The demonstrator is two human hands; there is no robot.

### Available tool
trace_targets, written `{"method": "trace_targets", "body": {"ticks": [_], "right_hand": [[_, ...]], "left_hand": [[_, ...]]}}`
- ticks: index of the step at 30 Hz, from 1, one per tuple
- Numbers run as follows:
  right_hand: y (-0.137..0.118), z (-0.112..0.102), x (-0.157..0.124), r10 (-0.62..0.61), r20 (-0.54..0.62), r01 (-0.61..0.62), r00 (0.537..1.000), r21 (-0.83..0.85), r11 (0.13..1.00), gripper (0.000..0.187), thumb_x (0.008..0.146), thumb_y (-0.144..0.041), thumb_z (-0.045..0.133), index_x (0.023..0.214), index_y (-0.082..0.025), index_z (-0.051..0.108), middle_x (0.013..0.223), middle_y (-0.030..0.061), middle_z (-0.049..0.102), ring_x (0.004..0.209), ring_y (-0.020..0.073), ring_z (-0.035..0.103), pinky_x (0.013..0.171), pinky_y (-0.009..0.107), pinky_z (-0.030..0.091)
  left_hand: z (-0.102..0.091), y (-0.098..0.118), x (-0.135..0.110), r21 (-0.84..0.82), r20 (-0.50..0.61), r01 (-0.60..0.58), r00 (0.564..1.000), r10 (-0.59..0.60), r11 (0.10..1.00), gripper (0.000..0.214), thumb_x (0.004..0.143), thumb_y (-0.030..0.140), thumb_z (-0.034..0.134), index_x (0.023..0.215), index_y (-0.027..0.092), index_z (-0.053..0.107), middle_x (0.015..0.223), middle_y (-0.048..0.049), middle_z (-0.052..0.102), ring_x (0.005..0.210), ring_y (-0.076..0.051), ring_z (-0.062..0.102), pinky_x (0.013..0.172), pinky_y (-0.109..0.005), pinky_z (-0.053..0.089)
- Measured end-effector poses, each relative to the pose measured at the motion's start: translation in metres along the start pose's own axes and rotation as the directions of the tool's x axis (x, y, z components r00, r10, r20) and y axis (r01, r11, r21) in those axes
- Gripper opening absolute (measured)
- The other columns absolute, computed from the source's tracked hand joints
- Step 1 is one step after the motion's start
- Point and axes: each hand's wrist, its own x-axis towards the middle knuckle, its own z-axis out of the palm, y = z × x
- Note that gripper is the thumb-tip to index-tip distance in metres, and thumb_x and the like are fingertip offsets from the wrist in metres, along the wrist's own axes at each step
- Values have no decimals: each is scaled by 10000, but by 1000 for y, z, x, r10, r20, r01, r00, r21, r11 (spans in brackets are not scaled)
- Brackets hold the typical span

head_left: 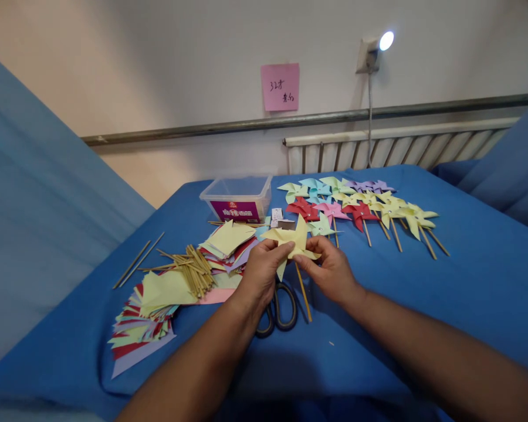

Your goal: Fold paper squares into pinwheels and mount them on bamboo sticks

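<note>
Between my two hands is a pale yellow paper pinwheel, its wooden stick slanting down toward me. My left hand pinches the left side of the pinwheel, thumb near its centre. On the other side, my right hand grips a lower right blade between thumb and fingers. Black-handled scissors lie on the blue cloth just below, their blades hidden by my left hand. Close behind the hands rests a pale green pinwheel.
Several finished pinwheels lie at the back right of the blue-covered table. Coloured paper sheets, a bundle of sticks and fanned paper pieces spread to the left. A clear plastic box and a small white box stand behind.
</note>
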Motion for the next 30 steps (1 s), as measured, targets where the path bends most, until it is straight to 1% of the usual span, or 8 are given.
{"method": "trace_targets", "body": {"ticks": [5,10,13,18,21,24,27,30], "right_hand": [[3,-1,0,-39,11,40,999,-74,996,305,755,-405,717,935,-207,570,875,34,695,757,182,641,658,283,489],[6,-4,2,-83,-40,71,996,-237,969,235,798,-429,661,837,-204,603,704,-7,669,613,148,587,577,258,430],[6,-7,4,-104,-56,87,993,-250,964,239,819,-434,634,793,-199,602,649,-14,648,572,140,571,551,251,418],[3,-7,4,-145,2,142,989,-193,971,290,759,-426,708,918,-207,605,843,28,712,744,186,659,647,280,494],[4,-7,4,-159,8,157,987,-224,962,245,783,-417,686,884,-209,606,778,15,702,678,173,648,619,276,489],[6,-9,5,-174,-9,166,985,-262,951,204,824,-405,643,822,-204,611,709,2,678,623,154,623,600,269,474],[5,-11,7,-193,-10,183,981,-271,945,233,800,-421,673,861,-204,614,774,16,693,687,169,643,633,280,490],[4,-12,7,-219,26,217,975,-288,933,297,757,-419,721,929,-205,609,854,33,704,763,189,662,677,301,509]], "left_hand": [[1,1,0,1,-21,6,1000,-6,1000,310,585,278,814,816,104,704,814,-96,731,721,-195,666,678,-283,490],[2,0,-1,-11,21,36,999,-35,999,316,597,246,800,858,95,706,810,-94,730,707,-185,662,697,-283,491],[1,0,-1,-14,40,38,999,-37,999,324,619,246,782,892,88,706,799,-90,726,684,-177,656,689,-280,489],[-1,0,1,-16,-27,30,999,-31,999,298,588,248,799,815,95,681,769,-79,715,661,-174,645,668,-285,489],[-2,0,2,12,-40,36,999,-36,999,295,570,242,805,794,97,679,725,-67,704,623,-166,633,633,-278,481],[-2,0,2,26,-7,52,999,-51,998,294,586,246,792,814,86,697,693,-67,700,583,-156,620,604,-269,473],[-2,1,2,-12,36,64,997,-64,998,318,600,247,783,856,74,710,711,-83,713,578,-157,624,601,-267,478],[-2,2,2,-30,34,68,997,-67,997,327,601,235,782,871,65,711,726,-92,719,578,-160,629,591,-263,477]]}}
